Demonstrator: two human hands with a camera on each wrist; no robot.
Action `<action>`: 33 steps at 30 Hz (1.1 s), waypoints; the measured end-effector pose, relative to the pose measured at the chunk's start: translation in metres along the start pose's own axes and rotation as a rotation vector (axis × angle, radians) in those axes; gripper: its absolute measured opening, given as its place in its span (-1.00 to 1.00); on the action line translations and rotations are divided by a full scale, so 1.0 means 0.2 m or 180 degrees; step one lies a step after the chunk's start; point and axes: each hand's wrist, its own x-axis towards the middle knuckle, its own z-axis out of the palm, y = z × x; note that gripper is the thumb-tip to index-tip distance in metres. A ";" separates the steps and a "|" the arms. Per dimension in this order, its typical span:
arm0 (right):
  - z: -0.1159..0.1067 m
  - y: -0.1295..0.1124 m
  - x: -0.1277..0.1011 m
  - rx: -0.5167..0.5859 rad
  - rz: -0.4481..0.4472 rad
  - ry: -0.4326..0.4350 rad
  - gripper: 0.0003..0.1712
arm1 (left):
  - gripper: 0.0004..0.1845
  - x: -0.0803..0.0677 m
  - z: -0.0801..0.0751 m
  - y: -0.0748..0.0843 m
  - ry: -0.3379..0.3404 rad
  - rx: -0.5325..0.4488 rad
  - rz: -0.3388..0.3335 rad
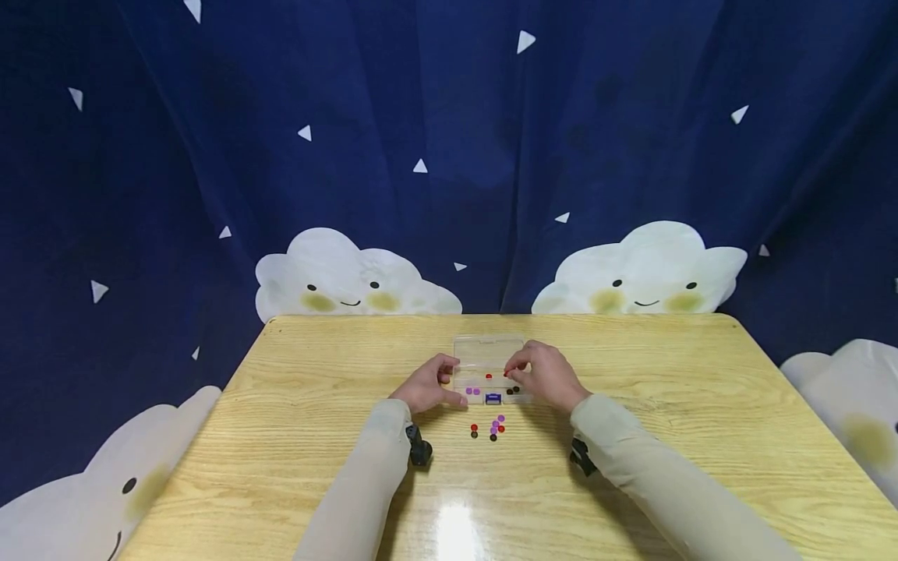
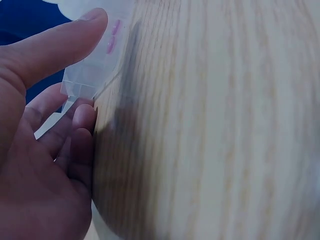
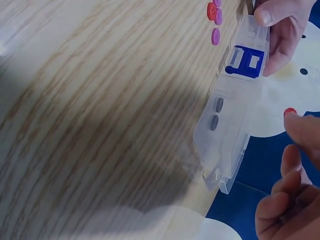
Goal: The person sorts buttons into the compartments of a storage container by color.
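Observation:
A clear plastic box (image 1: pixel 484 352) lies with its lid folded back, a blue latch (image 1: pixel 493 399) at its front. My left hand (image 1: pixel 426 387) grips the box's left end, thumb on the near side and fingers curled at the edge. Between thumb and fingertip, my right hand (image 1: pixel 549 378) pinches a small red button (image 3: pixel 290 111) above the box's right part. Inside the box are a red button (image 1: pixel 489 376) towards the back, two purple buttons (image 1: pixel 469 391) at front left and two black buttons (image 3: pixel 214 122) at front right.
Several loose buttons lie on the wooden table (image 1: pixel 316 436) in front of the box: purple ones (image 1: pixel 501 418), red ones (image 1: pixel 474 428) and black ones (image 1: pixel 493 438). A dark blue curtain (image 1: pixel 477 218) with clouds hangs behind the table's far edge.

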 end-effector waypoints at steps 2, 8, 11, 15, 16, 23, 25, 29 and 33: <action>0.00 0.00 0.00 0.0038 0.0006 -0.0027 -0.93 | -0.19 0.00 0.00 0.01 0.0005 -0.0005 0.0001; 0.01 0.01 0.02 0.0137 0.0000 -0.0052 -0.91 | -0.20 -0.02 0.00 0.01 -0.0015 -0.0025 0.0025; 0.02 0.02 0.02 0.0168 0.0022 -0.0061 -0.90 | -0.20 -0.02 0.00 0.01 -0.0023 -0.0048 0.0031; 0.02 0.02 0.03 0.0189 0.0043 -0.0060 -0.90 | -0.20 -0.02 0.01 0.01 -0.0008 -0.0066 0.0028; 0.03 0.01 0.04 0.0196 0.0038 -0.0057 -0.90 | -0.20 -0.02 0.01 0.01 -0.0006 -0.0070 0.0027; 0.03 -0.03 0.05 0.0174 0.0047 -0.0095 -0.93 | -0.20 -0.01 0.01 0.00 -0.0008 -0.0041 0.0029; 0.04 -0.04 0.06 0.0142 0.0056 -0.0094 -0.94 | -0.19 -0.02 0.01 0.00 -0.0011 -0.0039 0.0021; 0.04 -0.05 0.08 0.0118 0.0126 -0.0102 -0.93 | -0.19 -0.02 0.01 0.00 -0.0018 -0.0052 0.0010; 0.05 -0.06 0.09 0.0106 0.0214 -0.0141 -0.92 | -0.20 -0.01 0.00 0.00 -0.0022 -0.0073 0.0044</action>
